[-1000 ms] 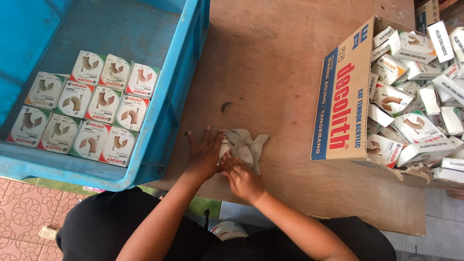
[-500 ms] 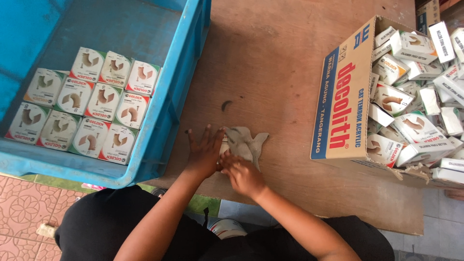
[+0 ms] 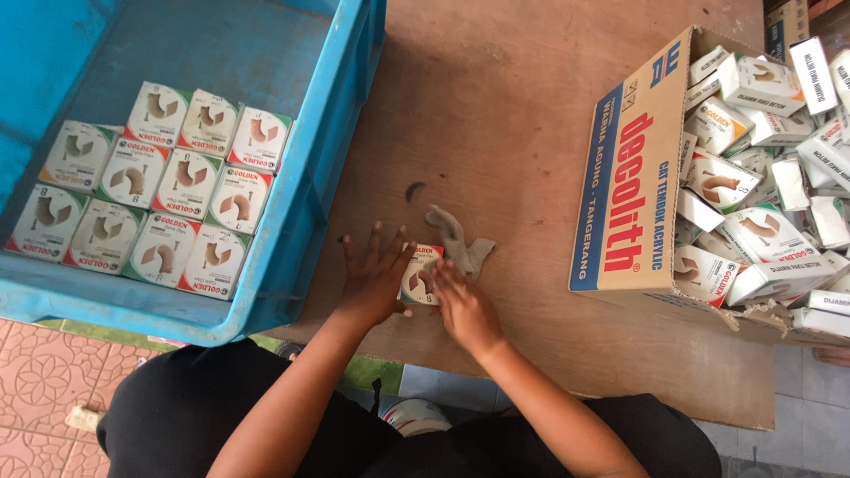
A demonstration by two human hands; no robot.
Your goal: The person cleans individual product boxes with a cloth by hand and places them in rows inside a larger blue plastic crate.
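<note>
Cardboard, white and small: the box (image 3: 420, 274) sits at the plywood table (image 3: 513, 124) edge, lower centre of frame, pinned between your hands.
Your left hand (image 3: 376, 281) lies flat, fingers spread, steadying it; your right hand (image 3: 465, 310) curls over it, touching the tan plastic elbow fitting (image 3: 460, 246) just above. Farther off, packed rows fill the blue plastic crate (image 3: 310, 212) upper left; loose boxes crowd the brown carton (image 3: 633, 204) at right.

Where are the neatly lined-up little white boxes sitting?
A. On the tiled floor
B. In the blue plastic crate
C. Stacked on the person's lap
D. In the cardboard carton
B: the white boxes stand in tidy rows inside the blue crate, whereas those in the cardboard carton lie jumbled.
</note>
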